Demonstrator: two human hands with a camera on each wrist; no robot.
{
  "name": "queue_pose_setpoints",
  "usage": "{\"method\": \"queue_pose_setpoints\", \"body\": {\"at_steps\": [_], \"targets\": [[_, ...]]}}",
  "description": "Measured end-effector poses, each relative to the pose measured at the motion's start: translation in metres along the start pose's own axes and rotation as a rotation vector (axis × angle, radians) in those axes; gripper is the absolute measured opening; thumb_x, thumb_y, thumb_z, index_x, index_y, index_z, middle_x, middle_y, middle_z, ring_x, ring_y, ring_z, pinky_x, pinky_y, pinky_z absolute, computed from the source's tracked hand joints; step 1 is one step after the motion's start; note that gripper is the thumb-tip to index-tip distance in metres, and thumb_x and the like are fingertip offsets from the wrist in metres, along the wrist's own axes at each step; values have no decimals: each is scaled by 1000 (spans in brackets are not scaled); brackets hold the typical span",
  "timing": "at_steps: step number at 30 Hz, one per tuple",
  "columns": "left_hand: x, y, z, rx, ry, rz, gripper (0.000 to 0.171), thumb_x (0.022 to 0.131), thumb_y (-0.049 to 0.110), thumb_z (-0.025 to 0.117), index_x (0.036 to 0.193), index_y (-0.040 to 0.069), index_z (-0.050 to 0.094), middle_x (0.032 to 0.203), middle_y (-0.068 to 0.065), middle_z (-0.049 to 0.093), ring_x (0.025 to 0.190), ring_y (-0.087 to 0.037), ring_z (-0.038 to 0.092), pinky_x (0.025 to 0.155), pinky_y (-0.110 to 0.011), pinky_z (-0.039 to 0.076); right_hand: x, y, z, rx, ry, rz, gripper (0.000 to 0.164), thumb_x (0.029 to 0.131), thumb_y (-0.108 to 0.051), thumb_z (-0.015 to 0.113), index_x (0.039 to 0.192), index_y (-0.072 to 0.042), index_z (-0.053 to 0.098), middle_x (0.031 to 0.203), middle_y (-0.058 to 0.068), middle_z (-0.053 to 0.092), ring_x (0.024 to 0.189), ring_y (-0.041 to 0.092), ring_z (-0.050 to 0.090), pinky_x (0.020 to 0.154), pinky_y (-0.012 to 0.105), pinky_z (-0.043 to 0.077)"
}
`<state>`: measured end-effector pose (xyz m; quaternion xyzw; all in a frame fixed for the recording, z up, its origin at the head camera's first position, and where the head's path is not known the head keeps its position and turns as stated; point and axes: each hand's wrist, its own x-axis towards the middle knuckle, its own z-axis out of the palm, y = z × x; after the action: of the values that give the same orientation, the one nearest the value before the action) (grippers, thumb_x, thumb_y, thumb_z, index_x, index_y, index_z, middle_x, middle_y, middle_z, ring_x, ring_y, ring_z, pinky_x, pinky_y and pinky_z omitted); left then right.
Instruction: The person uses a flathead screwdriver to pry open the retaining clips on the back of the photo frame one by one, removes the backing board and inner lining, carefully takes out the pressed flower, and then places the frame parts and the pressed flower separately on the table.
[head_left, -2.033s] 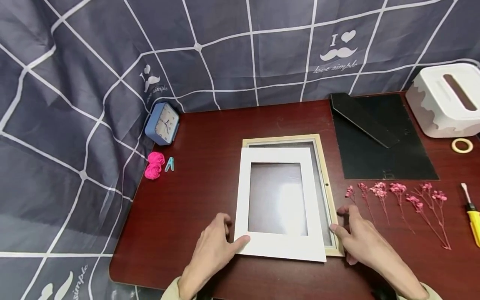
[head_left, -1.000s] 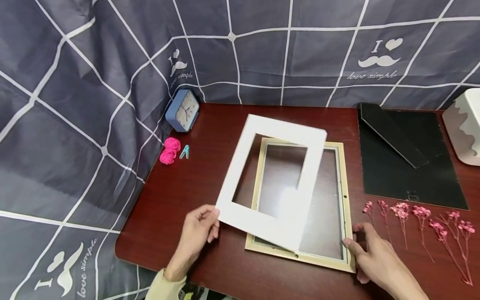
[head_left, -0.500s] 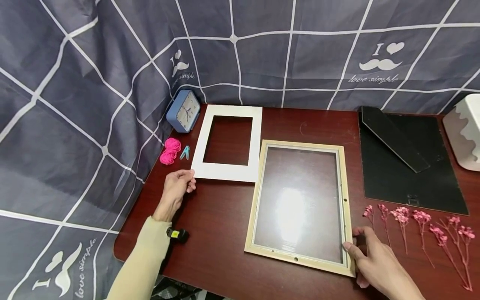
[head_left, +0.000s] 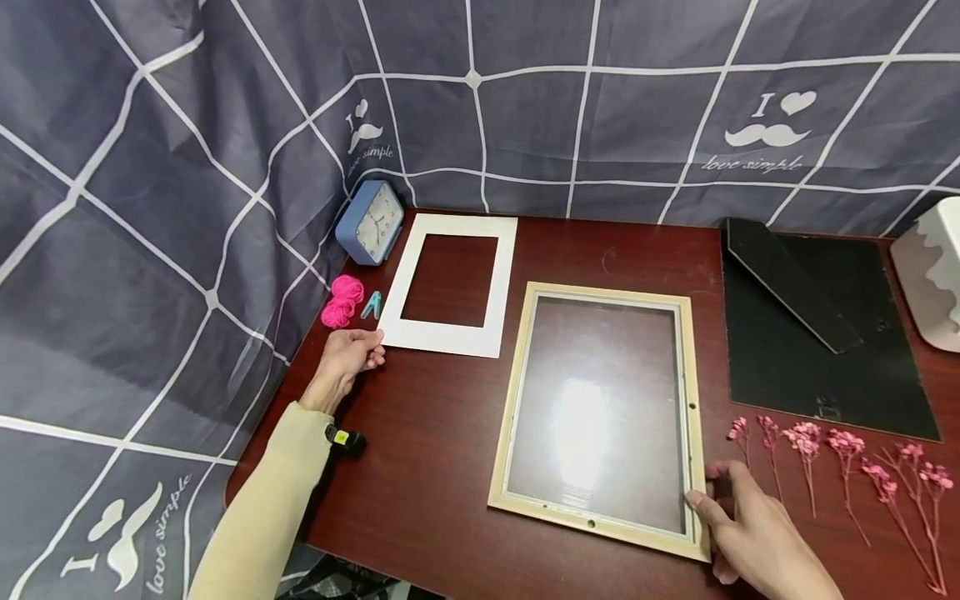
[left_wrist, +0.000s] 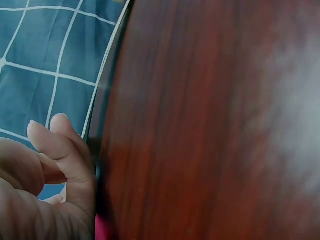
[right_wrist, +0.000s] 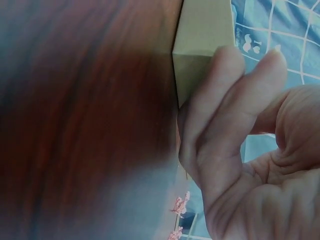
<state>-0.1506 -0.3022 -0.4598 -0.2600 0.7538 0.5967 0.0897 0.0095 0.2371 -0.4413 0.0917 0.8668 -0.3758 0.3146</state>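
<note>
My left hand (head_left: 347, 360) pinches the near left corner of a white picture mat (head_left: 442, 337), which lies at the back left of the table close to the clock. In the left wrist view the fingers (left_wrist: 75, 170) are bent, and the mat is out of sight. My right hand (head_left: 757, 529) grips the lower right edge of a pale wooden picture frame (head_left: 600, 527), thumb on top and fingers against the outer side. The frame lies flat with a clear pane in it that reflects a bright light. The right wrist view shows the frame's corner (right_wrist: 202, 45) at my fingertips.
A blue clock (head_left: 372, 223), pink yarn (head_left: 341, 302) and a teal clip (head_left: 372, 305) stand at the table's left edge. On the right are a black frame back (head_left: 825, 383) with its stand leg, pink dried flowers (head_left: 806, 442) and a white box (head_left: 930, 275).
My left hand has lifted the white mat off the frame, carried it to the back left and lowered it there. My right hand keeps its hold on the frame. The head view has shifted.
</note>
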Motion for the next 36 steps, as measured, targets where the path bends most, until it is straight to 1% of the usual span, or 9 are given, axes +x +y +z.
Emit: {"method": "queue_pose_setpoints", "body": {"at_steps": [3, 8, 14, 20, 25, 28, 30, 32, 36], "targets": [[2, 3, -1, 36, 6, -8, 35, 111, 16, 63, 129, -14, 63, 65, 8, 65, 54, 1, 64, 51, -7, 54, 0, 1, 0, -1, 1, 1, 48, 117, -26, 53, 150, 1, 31, 83, 8, 63, 60, 19, 64, 50, 30, 58], [3, 10, 0, 106, 28, -19, 32, 110, 19, 65, 120, -11, 66, 62, 8, 65, 51, 1, 64, 49, -8, 53, 0, 2, 0, -1, 4, -2, 49, 117, -26, 52, 151, 2, 30, 84, 8, 63, 60, 19, 65, 50, 30, 58], [1, 15, -2, 179, 58, -42, 33, 109, 24, 68, 116, -8, 66, 60, 7, 65, 49, 0, 63, 48, -9, 54, 0, 2, 0, 2, 1, -5, 48, 117, -27, 53, 150, 1, 31, 84, 8, 63, 60, 19, 65, 50, 30, 59], [1, 16, -3, 186, 64, -43, 30, 109, 23, 69, 111, -7, 67, 60, 6, 65, 49, 0, 64, 48, -10, 55, 1, 1, -1, -6, 4, -17, 48, 117, -27, 53, 149, 0, 32, 83, 8, 63, 60, 19, 65, 50, 30, 58], [1, 14, -8, 202, 70, -54, 29, 108, 23, 69, 108, -6, 67, 60, 5, 65, 49, -1, 64, 48, -11, 56, 2, 1, 0, -3, -2, -17, 47, 116, -26, 54, 149, 0, 32, 83, 9, 63, 60, 19, 65, 49, 30, 58], [1, 12, -12, 236, 63, -67, 29, 108, 25, 70, 104, -4, 67, 59, 4, 65, 48, -1, 63, 48, -11, 55, 3, 2, 1, 3, -3, -21, 47, 115, -24, 55, 148, 0, 33, 90, 11, 66, 60, 19, 65, 49, 30, 59], [1, 12, -15, 258, 46, -63, 30, 108, 26, 70, 100, -2, 66, 59, 4, 64, 47, -1, 62, 47, -12, 55, 3, 2, 1, 8, -3, -26, 47, 115, -24, 56, 148, 0, 33, 96, 13, 68, 61, 20, 65, 50, 30, 60], [2, 13, -16, 266, 21, -52, 31, 108, 26, 71, 95, -1, 65, 59, 3, 63, 46, -1, 60, 47, -13, 56, 2, 3, 1, 5, -4, -26, 48, 115, -25, 55, 148, 1, 32, 96, 13, 69, 61, 20, 66, 50, 31, 60], [4, 18, -18, 300, -22, -37, 32, 107, 25, 71, 88, 1, 62, 59, 2, 62, 46, -2, 58, 48, -14, 57, 2, 2, 0, -6, -8, -18, 49, 116, -28, 53, 149, 1, 31, 87, 10, 65, 61, 19, 65, 50, 30, 59]]}}
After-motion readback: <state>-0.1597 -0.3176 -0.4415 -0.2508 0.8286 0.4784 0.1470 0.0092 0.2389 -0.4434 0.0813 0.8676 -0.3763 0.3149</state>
